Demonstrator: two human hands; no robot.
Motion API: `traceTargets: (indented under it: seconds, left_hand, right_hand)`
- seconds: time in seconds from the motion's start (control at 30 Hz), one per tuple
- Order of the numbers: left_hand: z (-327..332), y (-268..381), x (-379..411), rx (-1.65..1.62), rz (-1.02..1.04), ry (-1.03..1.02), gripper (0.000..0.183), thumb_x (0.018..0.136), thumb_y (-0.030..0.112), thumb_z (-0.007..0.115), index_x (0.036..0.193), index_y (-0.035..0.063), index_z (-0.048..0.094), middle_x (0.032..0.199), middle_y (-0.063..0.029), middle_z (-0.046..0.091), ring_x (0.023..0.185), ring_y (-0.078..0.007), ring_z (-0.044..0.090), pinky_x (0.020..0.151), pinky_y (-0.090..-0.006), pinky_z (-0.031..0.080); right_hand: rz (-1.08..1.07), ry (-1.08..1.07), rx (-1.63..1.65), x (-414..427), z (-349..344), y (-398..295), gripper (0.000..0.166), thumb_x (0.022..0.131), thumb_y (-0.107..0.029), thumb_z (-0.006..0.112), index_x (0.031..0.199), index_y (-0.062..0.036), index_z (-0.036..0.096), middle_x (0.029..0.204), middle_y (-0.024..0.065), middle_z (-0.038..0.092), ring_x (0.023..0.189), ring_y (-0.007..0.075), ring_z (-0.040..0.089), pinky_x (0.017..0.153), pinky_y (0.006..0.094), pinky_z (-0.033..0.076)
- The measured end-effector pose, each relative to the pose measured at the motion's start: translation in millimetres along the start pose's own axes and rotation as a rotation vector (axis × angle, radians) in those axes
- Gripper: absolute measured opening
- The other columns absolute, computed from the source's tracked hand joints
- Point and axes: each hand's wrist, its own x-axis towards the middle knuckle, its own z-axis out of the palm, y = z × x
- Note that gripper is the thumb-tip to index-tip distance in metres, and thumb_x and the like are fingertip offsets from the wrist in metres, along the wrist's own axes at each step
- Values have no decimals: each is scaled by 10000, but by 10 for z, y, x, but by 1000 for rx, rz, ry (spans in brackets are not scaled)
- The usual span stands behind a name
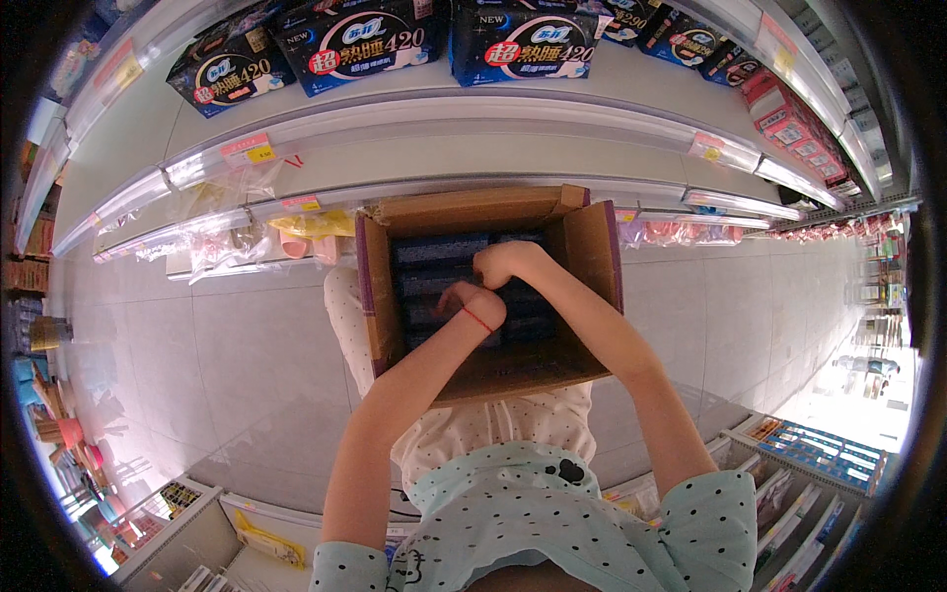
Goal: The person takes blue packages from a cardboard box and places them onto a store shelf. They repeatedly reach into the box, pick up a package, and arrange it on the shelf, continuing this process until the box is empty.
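Note:
An open cardboard box (pixel 496 381) with purple outer edges stands before me at my lap. Dark blue packs (pixel 436 255) lie in rows inside it, their print too dim to make out. My left hand (pixel 473 302), with a red string around the wrist, reaches into the box over the packs; its fingers are bent and partly blurred. Just above and to the right of it, my right hand (pixel 510 263) curls down over the packs, its fingertips mostly hidden. Whether either hand grips a pack cannot be seen.
Ahead, a white shelf (pixel 414 140) with clear price rails crosses the view. Dark sanitary pad packs (pixel 525 44) stand on the shelf above, and pink packs (pixel 799 133) at the right. Plastic-wrapped goods (pixel 229 240) sit low at left. Tiled floor (pixel 259 355) lies around me; shelving (pixel 777 488) stands behind.

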Motion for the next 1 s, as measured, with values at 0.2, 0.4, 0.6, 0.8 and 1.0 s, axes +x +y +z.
traceTargets:
  seconds: [0.2,0.4,0.6,0.8,1.0]
  left_hand:
    - [19,7,53,-37,97,-44,314,785,151,455,1082,105,545,1031,-150,558,877,-392,554,447,-437,456]
    - [-32,-39,24,-96,104,-77,310,791,149,430,1073,101,551,1016,-176,559,860,-412,554,432,-423,449]
    - [-176,-90,-222,-12,-13,55,250,810,189,418,962,131,608,943,-70,593,696,-319,590,467,-495,461]
    - [-269,-205,-456,3,137,231,250,770,207,446,926,119,620,940,-128,587,744,-331,574,482,-539,423]
    - [-268,-362,-289,-113,91,321,277,769,246,457,952,105,610,996,-127,563,811,-326,561,561,-496,442]
  right_hand:
    - [-1,-28,4,38,-10,24,314,690,-197,541,939,-16,601,975,175,572,892,289,545,730,371,440]
    - [-13,9,10,30,-8,11,289,694,-196,540,918,-29,610,971,170,574,881,292,548,725,370,441]
    - [-55,106,35,0,-69,49,266,687,-188,532,887,-31,610,902,176,587,828,308,556,698,394,439]
    - [-116,245,38,-260,-231,92,302,699,-209,532,932,-21,575,906,187,579,835,330,548,713,388,436]
    - [-789,701,339,-1492,-893,-388,357,701,-86,594,1032,9,504,953,140,573,875,239,557,774,313,435]
